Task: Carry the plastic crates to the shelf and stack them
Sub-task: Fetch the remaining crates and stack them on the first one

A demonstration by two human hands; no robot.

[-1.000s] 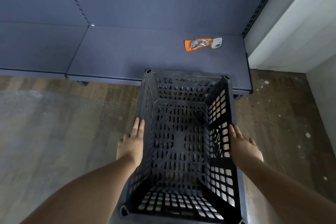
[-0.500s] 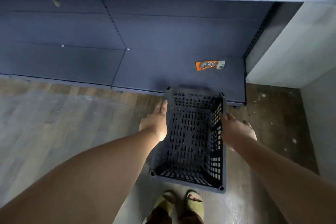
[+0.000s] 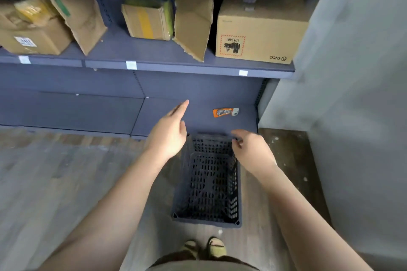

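A dark perforated plastic crate (image 3: 208, 185) stands on the floor, its far end against the front edge of the bottom shelf (image 3: 167, 114). My left hand (image 3: 169, 132) hovers above the crate's far left corner, fingers spread, holding nothing. Over the far right rim, my right hand (image 3: 251, 149) is raised with loosely curled fingers and nothing in it. Neither hand touches the crate.
A small orange packet (image 3: 225, 112) lies on the bottom shelf at the right. Several cardboard boxes (image 3: 259, 28) fill the shelf above. A grey wall (image 3: 352, 94) closes the right side. My feet in sandals (image 3: 207, 248) stand just behind the crate.
Both hands let go of the crate's sides and lifted away. The crate now rests on the floor. My view rose, bringing the upper shelves with boxes into sight.
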